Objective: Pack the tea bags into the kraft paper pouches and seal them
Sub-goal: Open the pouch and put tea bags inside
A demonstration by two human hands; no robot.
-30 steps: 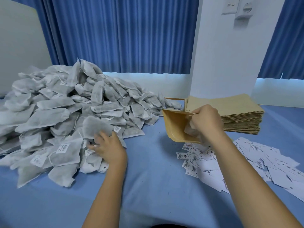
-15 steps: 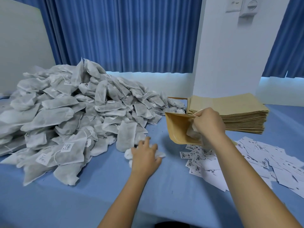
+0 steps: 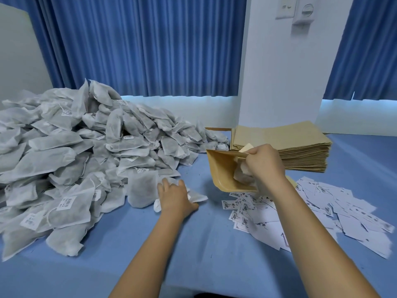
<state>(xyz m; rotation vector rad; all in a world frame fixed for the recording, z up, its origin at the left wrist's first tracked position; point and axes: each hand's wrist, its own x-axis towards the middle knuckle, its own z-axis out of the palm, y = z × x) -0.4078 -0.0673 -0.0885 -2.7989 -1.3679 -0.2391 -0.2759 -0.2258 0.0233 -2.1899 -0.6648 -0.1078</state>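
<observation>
Left hand (image 3: 176, 196) low, gripping; right hand (image 3: 265, 166) raised, gripping.

left hand (image 3: 175, 196) grips tea bag (image 3: 198, 198) on table (image 3: 214, 237) | right hand (image 3: 265, 166) holds open pouch (image 3: 222, 168), packed bags (image 3: 241, 179) inside

One open pouch (image 3: 221, 168), one pouch stack (image 3: 300, 147), one tea-bag heap (image 3: 64, 151)

The left hand (image 3: 176, 196) covers most of the tea bag (image 3: 198, 197) it grips; only white corners stick out. The right hand (image 3: 265, 164), holding the open kraft pouch (image 3: 223, 171), hides its own fingers, much of a second tea bag (image 3: 241, 178) in the pouch's mouth, and the near corner of the pouch stack (image 3: 283, 147). The tea bag pile (image 3: 64, 158) runs off the left edge. Print on its labels (image 3: 66, 203) and the paper slips (image 3: 322, 207) is too small to read. Both forearms are cut off below.
</observation>
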